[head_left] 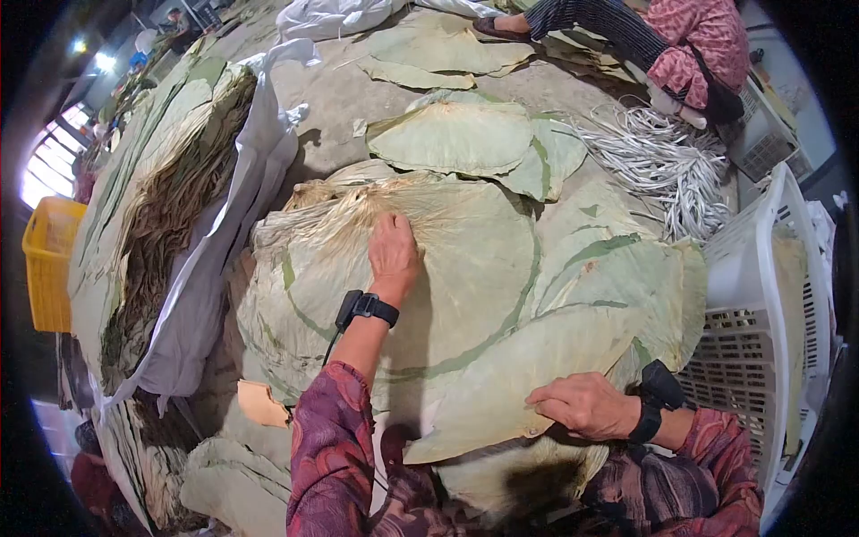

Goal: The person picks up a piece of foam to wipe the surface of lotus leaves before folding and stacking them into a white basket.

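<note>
A wide stack of dried lotus leaves (465, 295), pale green with brown pleats at the back, lies spread in front of me. My left hand (394, 251) is closed at the pleated part of its top leaf, fingertips curled down against it and partly hidden. Nearer to me, a folded dried lotus leaf (528, 380) slants across the stack's right front. Its near edge is pinched between the thumb and fingers of my right hand (582, 407). Both wrists carry black straps with small devices.
More leaves (452, 137) lie beyond the stack. Leaf bundles (170, 215) stand at left beside white sacking (210, 268), with a yellow crate (52, 259) behind. White strips (662, 157) and a white basket (738, 349) are at right. A seated person (698, 45) is at the back.
</note>
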